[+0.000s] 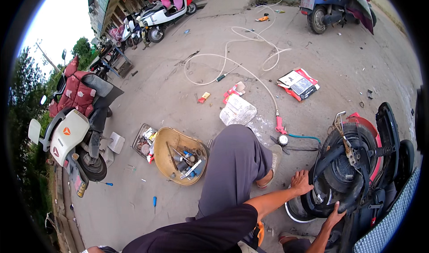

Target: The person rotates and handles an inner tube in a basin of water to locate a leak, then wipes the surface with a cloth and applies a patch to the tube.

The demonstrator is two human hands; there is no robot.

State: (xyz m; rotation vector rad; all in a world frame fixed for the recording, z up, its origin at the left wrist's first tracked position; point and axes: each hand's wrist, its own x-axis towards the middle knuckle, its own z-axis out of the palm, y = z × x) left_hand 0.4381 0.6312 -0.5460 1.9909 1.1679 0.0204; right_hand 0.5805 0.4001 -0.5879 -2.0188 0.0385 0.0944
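Note:
An overturned scooter (385, 123) lies at the right with its wheel (336, 152) raised. My left hand (301, 183) is curled on a loose black rubber tire (313, 199) below that wheel, and my right hand (335, 216) grips the same rubber nearer the bottom. A metal basin (291, 213) sits partly under the rubber. A pink air inflator (280, 124) with a round gauge (282, 140) rests on the pavement, its teal hose running toward the wheel. My bent knee in grey trousers is left of my hands.
A tan tool tub (161, 157), a small parts tray (142, 137), a white foam block (237, 109), a blue screwdriver (154, 203) and a red-black box (297, 84) lie around me. Parked scooters (67, 134) stand left and behind. A long pale hose (210, 55) loops across the pavement (134, 213).

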